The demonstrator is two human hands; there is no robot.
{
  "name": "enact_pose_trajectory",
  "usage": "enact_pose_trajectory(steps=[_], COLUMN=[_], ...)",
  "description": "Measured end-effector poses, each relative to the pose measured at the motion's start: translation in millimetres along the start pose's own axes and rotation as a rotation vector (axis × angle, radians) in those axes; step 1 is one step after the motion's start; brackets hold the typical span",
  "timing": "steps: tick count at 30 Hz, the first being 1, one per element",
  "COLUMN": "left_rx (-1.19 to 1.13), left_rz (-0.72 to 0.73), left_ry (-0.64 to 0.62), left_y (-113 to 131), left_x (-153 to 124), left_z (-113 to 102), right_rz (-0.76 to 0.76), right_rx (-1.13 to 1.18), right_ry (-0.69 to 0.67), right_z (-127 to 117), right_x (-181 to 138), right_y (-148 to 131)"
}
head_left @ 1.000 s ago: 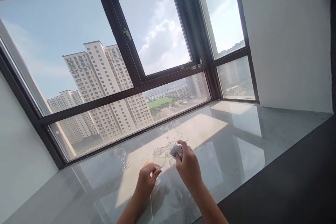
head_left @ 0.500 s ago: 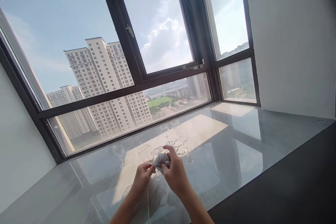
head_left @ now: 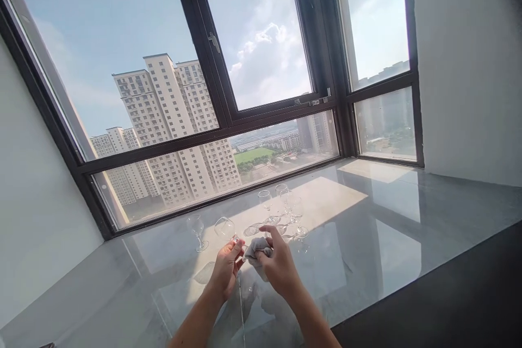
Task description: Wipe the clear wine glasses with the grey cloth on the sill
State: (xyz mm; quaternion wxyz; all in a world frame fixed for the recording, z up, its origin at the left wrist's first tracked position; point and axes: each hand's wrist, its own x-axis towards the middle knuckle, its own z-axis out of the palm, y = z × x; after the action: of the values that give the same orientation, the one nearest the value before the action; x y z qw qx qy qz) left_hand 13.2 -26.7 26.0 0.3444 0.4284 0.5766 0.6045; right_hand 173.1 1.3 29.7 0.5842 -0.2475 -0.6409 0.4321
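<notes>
High-floor room, apparently a home
A wide windowsill (head_left: 314,272) with stemmed glasses (head_left: 196,225) sits below dark-framed windows (head_left: 220,133); tall apartment blocks (head_left: 169,99) and a green field (head_left: 255,155) show outside.

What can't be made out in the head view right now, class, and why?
Head view:
Held glass: foot hidden by left hand and grey cloth.
Grey cloth: partly covered by right hand.
Dark thing, bottom left: cut off by the picture's edge.
Tower block: rooms behind windows too small to see.
</notes>
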Motion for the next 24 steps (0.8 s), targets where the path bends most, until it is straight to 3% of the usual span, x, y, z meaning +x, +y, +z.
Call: enact_pose_trajectory(steps=[3,8,13,17,21,24], left_rx=[0.294,0.824,1.069,1.205,1.266,1.231], left_rz=[0.156,0.573,0.743,0.82,0.869,0.857], left_ry=[0.063,0.033,0.029,-0.05,-0.186,-0.134], left_y=[-4,-6,3,7,5,2], left_x=[1,-5,-8,-9,-12,-13], left_z=[0,4,-3,-12,-10,-3], right_rz=[0.012,-0.079,-0.162,-0.144,-0.003,0.067], right_rx=[0.073,-0.139,-0.28,-0.391,-0.453,-0.427], right_ry=[0.038,0.206,0.267,0.105,-0.118,-0.237], right_z=[1,-8,-26,-46,-66,-68], right_x=[1,6,12,17,16,11], right_y=[-7,-14,-14,-14,-12,-6])
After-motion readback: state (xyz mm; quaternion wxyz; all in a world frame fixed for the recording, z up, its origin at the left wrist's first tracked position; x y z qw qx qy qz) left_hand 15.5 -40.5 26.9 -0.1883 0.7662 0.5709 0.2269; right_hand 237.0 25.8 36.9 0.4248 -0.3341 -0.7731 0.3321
